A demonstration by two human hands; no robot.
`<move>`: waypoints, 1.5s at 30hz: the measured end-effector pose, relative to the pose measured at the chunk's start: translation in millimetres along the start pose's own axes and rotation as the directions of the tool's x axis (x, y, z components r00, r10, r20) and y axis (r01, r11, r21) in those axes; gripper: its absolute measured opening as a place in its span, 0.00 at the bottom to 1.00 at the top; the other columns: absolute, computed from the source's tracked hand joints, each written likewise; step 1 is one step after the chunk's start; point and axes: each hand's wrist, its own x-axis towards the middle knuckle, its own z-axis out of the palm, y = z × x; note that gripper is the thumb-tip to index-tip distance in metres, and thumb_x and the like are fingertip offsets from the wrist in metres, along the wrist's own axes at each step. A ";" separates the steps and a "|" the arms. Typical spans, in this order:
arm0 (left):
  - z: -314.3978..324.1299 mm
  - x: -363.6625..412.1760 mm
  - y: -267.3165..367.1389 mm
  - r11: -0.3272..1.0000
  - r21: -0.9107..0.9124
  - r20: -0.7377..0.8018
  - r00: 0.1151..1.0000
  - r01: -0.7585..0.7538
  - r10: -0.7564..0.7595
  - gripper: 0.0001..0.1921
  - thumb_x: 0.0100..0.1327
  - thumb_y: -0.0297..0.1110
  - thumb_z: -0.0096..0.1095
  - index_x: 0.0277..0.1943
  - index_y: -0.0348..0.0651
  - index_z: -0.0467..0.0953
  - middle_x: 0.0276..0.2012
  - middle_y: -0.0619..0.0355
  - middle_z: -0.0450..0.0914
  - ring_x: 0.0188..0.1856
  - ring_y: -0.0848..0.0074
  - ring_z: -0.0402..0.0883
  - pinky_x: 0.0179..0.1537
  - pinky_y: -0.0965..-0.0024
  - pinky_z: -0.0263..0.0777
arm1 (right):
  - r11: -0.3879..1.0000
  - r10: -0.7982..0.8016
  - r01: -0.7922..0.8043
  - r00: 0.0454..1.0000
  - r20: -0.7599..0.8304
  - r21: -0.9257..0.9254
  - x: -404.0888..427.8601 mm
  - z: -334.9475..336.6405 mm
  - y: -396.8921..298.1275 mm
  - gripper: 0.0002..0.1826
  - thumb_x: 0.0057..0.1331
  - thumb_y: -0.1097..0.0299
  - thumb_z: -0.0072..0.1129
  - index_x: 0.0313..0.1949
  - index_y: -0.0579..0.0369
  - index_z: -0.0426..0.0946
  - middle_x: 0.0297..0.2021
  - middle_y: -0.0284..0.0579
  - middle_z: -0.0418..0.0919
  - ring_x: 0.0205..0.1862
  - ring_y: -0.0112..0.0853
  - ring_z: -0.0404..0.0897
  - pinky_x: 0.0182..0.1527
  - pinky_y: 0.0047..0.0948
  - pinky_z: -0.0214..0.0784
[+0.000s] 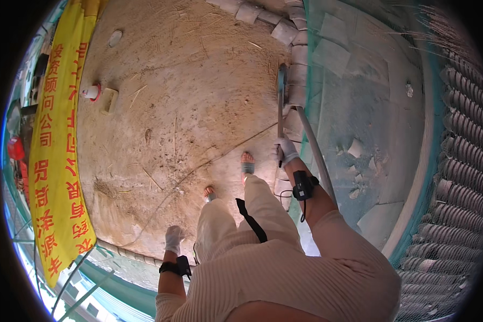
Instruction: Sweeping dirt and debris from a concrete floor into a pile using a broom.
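Note:
My right hand [286,150], in a thin whitish glove, grips a long narrow-handled tool [280,108] whose bluish head lies along the row of bricks or tiles. The type of its head cannot be told. A grey pole [312,141] slants beside that forearm. Low at the left, my left hand [174,237], also gloved, hangs beside my leg and holds nothing that shows; its fingers are not clear. Below me spreads a dusty concrete floor [209,100] with scattered straw and dark crumbs.
Stacked curved roof tiles [463,189] stand behind netting at the right. A row of tiles or bricks [299,74] edges the floor beside green netting [314,52]. At the left are a yellow banner [60,133] with red writing, a white-and-red poultry drinker [91,92] and a small block [109,100].

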 end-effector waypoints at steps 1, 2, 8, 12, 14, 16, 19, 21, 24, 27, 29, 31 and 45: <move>3.0 -2.4 2.4 1.000 -0.001 -0.028 1.000 0.006 -0.006 0.09 0.53 0.33 0.55 0.35 0.43 0.67 0.22 0.61 0.70 0.19 0.79 0.69 0.18 0.78 0.65 | 0.997 -0.071 0.070 0.996 0.057 0.020 4.2 15.1 5.3 0.09 0.51 0.76 0.44 0.18 0.50 0.57 0.09 0.30 0.54 0.07 0.22 0.52 0.07 0.21 0.44; 6.1 -4.5 4.2 1.000 -0.007 -0.053 0.999 0.009 -0.009 0.09 0.53 0.33 0.55 0.35 0.42 0.67 0.22 0.61 0.69 0.18 0.80 0.68 0.18 0.78 0.64 | 0.995 0.082 -0.090 0.985 0.154 0.046 10.0 28.9 6.3 0.07 0.51 0.76 0.44 0.20 0.50 0.57 0.10 0.30 0.53 0.07 0.21 0.52 0.08 0.20 0.44; 20.3 -0.6 9.1 0.998 -0.063 0.000 1.000 -0.017 0.017 0.05 0.51 0.29 0.52 0.33 0.43 0.68 0.21 0.62 0.70 0.18 0.81 0.68 0.18 0.79 0.64 | 0.839 0.187 -0.430 0.803 0.566 0.333 -20.6 -0.4 -25.0 0.06 0.54 0.78 0.43 0.29 0.49 0.60 0.13 0.30 0.54 0.10 0.20 0.54 0.10 0.18 0.47; 23.1 -1.6 -3.9 0.999 -0.032 0.021 1.000 0.020 -0.019 0.07 0.52 0.30 0.53 0.35 0.44 0.68 0.23 0.61 0.71 0.20 0.79 0.70 0.19 0.79 0.66 | 0.972 0.220 -0.233 0.864 0.452 -0.028 -53.5 -47.1 -32.4 0.13 0.53 0.78 0.43 0.36 0.46 0.57 0.11 0.31 0.53 0.10 0.20 0.55 0.09 0.19 0.46; 24.1 -4.5 -11.9 0.996 -0.087 0.028 0.999 0.027 -0.025 0.07 0.52 0.30 0.53 0.35 0.44 0.68 0.23 0.61 0.71 0.20 0.79 0.71 0.18 0.79 0.66 | 0.983 0.160 -0.123 0.933 0.321 -0.133 -57.9 -51.9 -24.6 0.15 0.52 0.79 0.43 0.38 0.45 0.56 0.11 0.31 0.54 0.09 0.21 0.55 0.08 0.20 0.46; 24.0 -10.3 -21.3 0.991 -0.113 0.034 0.997 0.074 -0.070 0.07 0.52 0.30 0.53 0.35 0.44 0.68 0.23 0.61 0.72 0.20 0.78 0.72 0.18 0.78 0.66 | 0.962 0.153 -0.088 0.958 0.243 -0.259 -57.4 -41.8 -5.6 0.17 0.52 0.79 0.43 0.39 0.45 0.55 0.10 0.32 0.54 0.08 0.21 0.55 0.08 0.21 0.45; 21.1 -13.4 -28.6 0.987 -0.150 -0.085 0.994 0.051 -0.065 0.04 0.51 0.30 0.55 0.27 0.45 0.67 0.16 0.65 0.66 0.15 0.81 0.65 0.15 0.79 0.60 | 0.984 0.133 -0.114 0.981 0.138 -0.135 -48.3 -4.7 32.5 0.18 0.48 0.81 0.41 0.38 0.45 0.54 0.10 0.34 0.55 0.06 0.22 0.54 0.07 0.21 0.44; 15.3 -13.8 -31.6 0.979 -0.176 -0.100 0.987 0.107 -0.126 0.04 0.51 0.31 0.55 0.28 0.46 0.67 0.18 0.64 0.67 0.16 0.81 0.66 0.15 0.79 0.60 | 0.979 0.154 -0.127 0.972 0.175 -0.156 -50.3 23.6 68.4 0.14 0.49 0.81 0.40 0.34 0.47 0.54 0.11 0.33 0.54 0.07 0.21 0.54 0.08 0.19 0.44; -0.2 -8.1 -30.9 0.980 -0.170 0.007 0.995 0.104 -0.104 0.05 0.53 0.30 0.52 0.34 0.43 0.68 0.22 0.61 0.71 0.19 0.78 0.71 0.16 0.79 0.65 | 0.940 0.329 -0.333 0.844 0.423 -0.068 -48.0 51.1 91.2 0.07 0.52 0.77 0.42 0.29 0.51 0.57 0.11 0.30 0.53 0.09 0.20 0.55 0.10 0.18 0.45; -16.2 0.0 -31.8 0.986 -0.159 -0.004 0.999 0.052 -0.054 0.07 0.54 0.31 0.52 0.36 0.43 0.67 0.24 0.58 0.73 0.18 0.79 0.70 0.16 0.79 0.64 | 0.793 0.373 -0.599 0.620 0.691 0.110 -53.8 54.7 92.7 0.05 0.55 0.73 0.43 0.23 0.53 0.60 0.12 0.27 0.50 0.11 0.18 0.52 0.13 0.16 0.46; -25.8 3.2 -35.7 0.983 -0.180 0.007 0.999 0.035 -0.034 0.08 0.54 0.32 0.52 0.37 0.44 0.66 0.26 0.57 0.75 0.19 0.78 0.71 0.18 0.80 0.65 | 0.795 0.342 -0.596 0.592 0.730 0.112 -61.9 43.6 85.7 0.01 0.55 0.74 0.42 0.29 0.54 0.62 0.12 0.27 0.51 0.12 0.17 0.52 0.13 0.15 0.46; -34.8 3.4 -40.4 0.981 -0.192 -0.008 0.999 0.035 -0.037 0.07 0.54 0.32 0.52 0.37 0.44 0.67 0.26 0.58 0.74 0.20 0.78 0.72 0.19 0.79 0.65 | 0.903 0.334 -0.430 0.677 0.655 -0.017 -76.3 25.5 79.8 0.16 0.55 0.75 0.41 0.43 0.46 0.61 0.13 0.28 0.54 0.12 0.17 0.53 0.13 0.15 0.47; -69.5 -17.9 -76.1 0.971 -0.177 -0.006 0.986 0.163 -0.167 0.09 0.53 0.34 0.56 0.36 0.45 0.67 0.24 0.61 0.72 0.22 0.79 0.71 0.20 0.78 0.66 | 0.851 0.523 -0.485 0.813 0.257 -0.200 -77.6 77.7 186.0 0.03 0.48 0.77 0.44 0.21 0.55 0.60 0.09 0.34 0.56 0.07 0.25 0.56 0.08 0.25 0.47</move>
